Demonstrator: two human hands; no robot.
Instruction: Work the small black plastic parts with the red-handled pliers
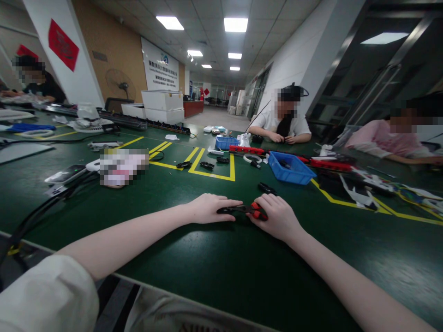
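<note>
Both my hands rest on the green table (214, 272) in front of me. My left hand (207, 208) lies over a black part (230, 210), fingers curled onto its left end. My right hand (277, 216) is closed on a red-and-black tool (258, 211), which looks like small pliers or cutters, whose tip meets the black part between my hands. A loose black piece (267, 188) lies just beyond my right hand.
A blue bin (290, 168) stands ahead to the right, a second blue bin (226, 142) farther back, with red strips (246, 150) and black parts (206, 164) near yellow floor-tape lines. Three other people sit around the table. Cables and phones lie at left.
</note>
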